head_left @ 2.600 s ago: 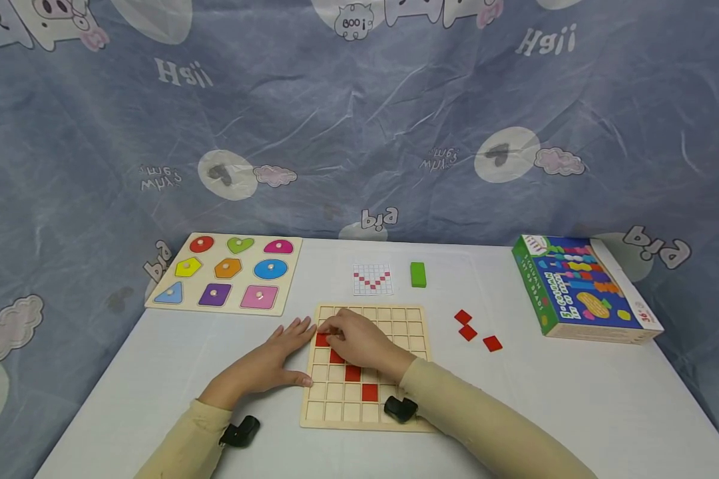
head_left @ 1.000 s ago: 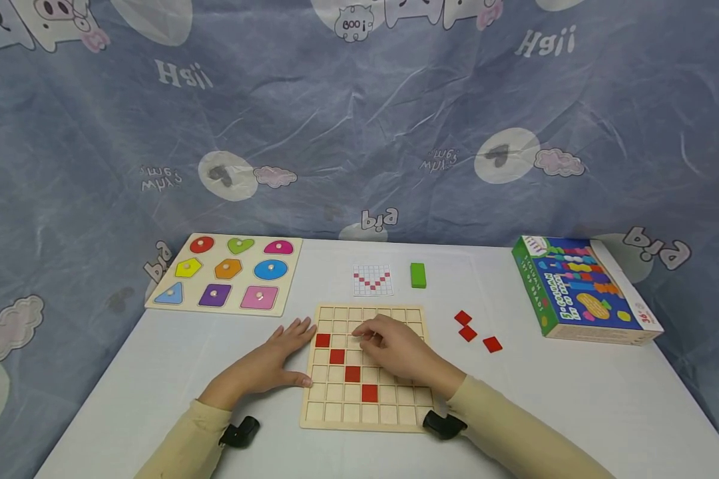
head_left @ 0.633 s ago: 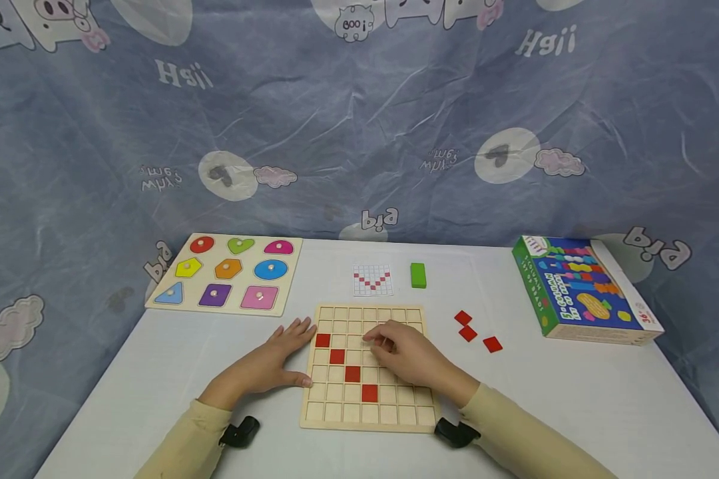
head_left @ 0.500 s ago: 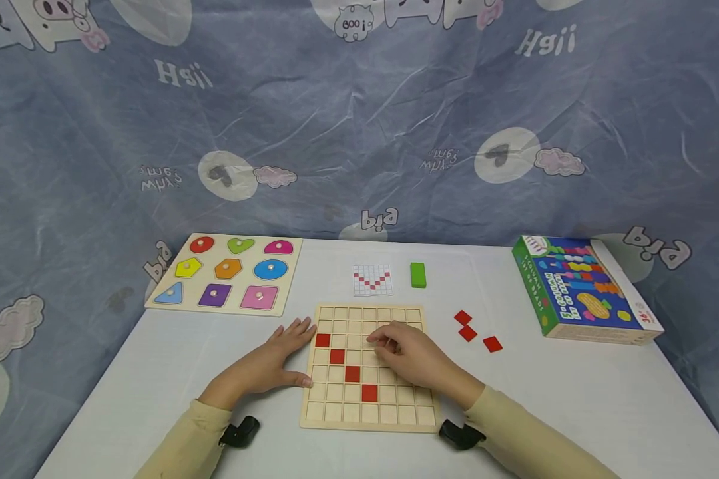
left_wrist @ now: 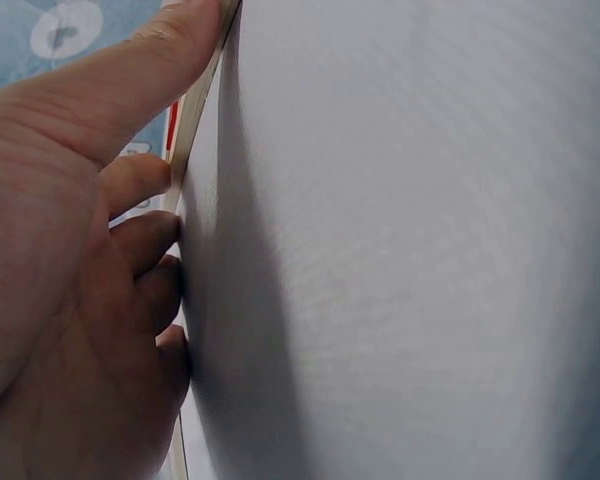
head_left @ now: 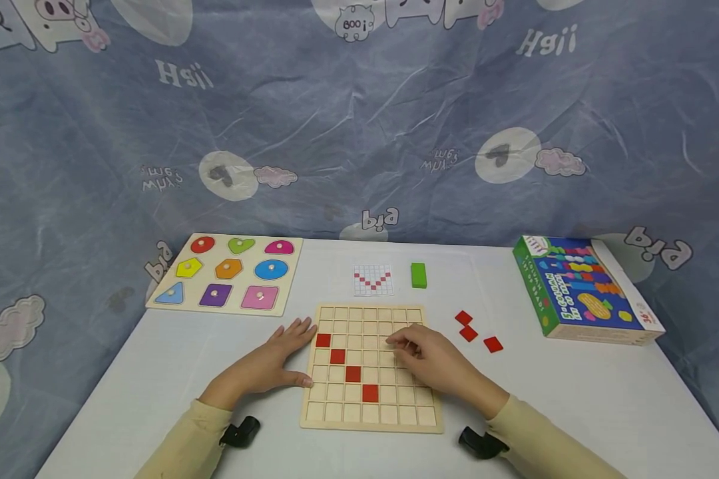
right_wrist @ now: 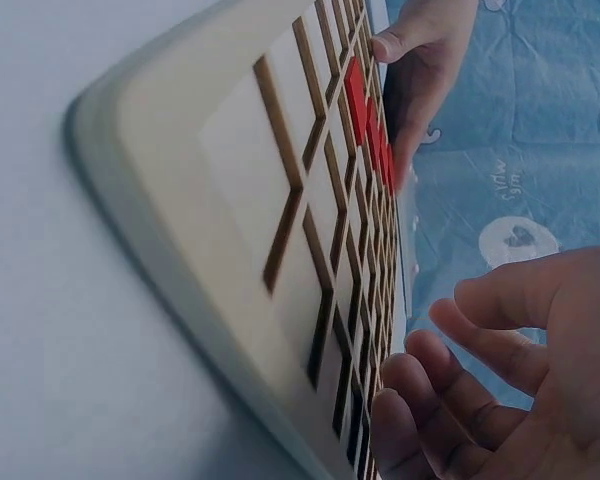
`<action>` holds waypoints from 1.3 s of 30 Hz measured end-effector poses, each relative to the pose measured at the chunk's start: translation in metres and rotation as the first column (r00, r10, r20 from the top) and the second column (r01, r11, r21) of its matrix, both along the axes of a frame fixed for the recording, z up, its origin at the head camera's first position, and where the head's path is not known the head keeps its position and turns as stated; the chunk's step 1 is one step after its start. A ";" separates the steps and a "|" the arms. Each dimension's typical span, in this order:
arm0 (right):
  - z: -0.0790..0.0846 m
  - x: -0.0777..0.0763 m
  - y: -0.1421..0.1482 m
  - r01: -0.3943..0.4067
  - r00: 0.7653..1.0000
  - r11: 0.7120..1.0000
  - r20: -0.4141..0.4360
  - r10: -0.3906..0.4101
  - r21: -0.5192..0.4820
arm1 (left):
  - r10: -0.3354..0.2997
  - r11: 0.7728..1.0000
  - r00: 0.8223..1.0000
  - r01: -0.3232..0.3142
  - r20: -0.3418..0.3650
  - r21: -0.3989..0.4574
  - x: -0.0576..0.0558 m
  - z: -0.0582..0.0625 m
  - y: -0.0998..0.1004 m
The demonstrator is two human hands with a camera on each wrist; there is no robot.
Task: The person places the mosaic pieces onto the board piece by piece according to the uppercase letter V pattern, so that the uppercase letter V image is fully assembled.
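Note:
A wooden grid board [head_left: 371, 426] lies on the white table, with a diagonal of red square tiles [head_left: 353, 374] sunk in its cells from the left side toward the front. Along its left edge rests my left hand [head_left: 263, 364], fingers spread, thumb and fingertips against the rim; the left wrist view shows the thumb [left_wrist: 130, 85] at the board's side. My right hand [head_left: 437, 362] hovers over the board's right half, fingers loosely bent. In the right wrist view nothing sits between its thumb and fingers [right_wrist: 500, 350]. Three loose red tiles [head_left: 493, 344] lie right of the board.
Behind the board are a small card [head_left: 373, 280] printed with a red V pattern and a green block [head_left: 418, 275]. A shape puzzle [head_left: 248, 261] lies at the back left, a colourful box [head_left: 593, 293] at the back right. A printed blue cloth [head_left: 359, 133] hangs behind.
My right hand has moved from the leftmost red tile, which it touched, across the board to the right side. That tile stays in its cell. The left hand keeps its place.

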State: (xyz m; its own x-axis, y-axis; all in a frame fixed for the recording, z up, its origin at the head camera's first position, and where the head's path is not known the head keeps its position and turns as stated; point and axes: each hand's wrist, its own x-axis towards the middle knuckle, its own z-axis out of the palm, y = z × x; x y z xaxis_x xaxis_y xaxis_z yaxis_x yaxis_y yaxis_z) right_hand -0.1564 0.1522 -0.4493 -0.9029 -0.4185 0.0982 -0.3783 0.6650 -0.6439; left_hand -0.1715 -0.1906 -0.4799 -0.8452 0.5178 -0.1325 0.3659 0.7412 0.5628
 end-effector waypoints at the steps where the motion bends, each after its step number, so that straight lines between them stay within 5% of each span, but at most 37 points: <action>1: 0.000 0.000 0.002 0.003 1.000 1.000 -0.001 -0.003 -0.001 | 0.001 1.000 1.000 -0.001 0.001 0.000 0.000 0.000 0.000; 20: -0.002 0.001 0.054 0.113 0.993 0.994 -0.037 -0.112 0.010 | 0.004 1.000 1.000 -0.004 0.009 -0.005 0.001 0.005 0.004; 27: -0.005 -0.003 0.078 0.178 0.978 0.984 -0.114 -0.174 0.024 | -0.004 1.000 1.000 0.004 -0.001 0.009 0.001 0.003 0.002; 39: -0.012 -0.012 0.104 0.296 0.951 0.948 -0.124 -0.282 0.114 | -0.002 1.000 1.000 0.002 -0.001 0.001 -0.001 -0.001 0.001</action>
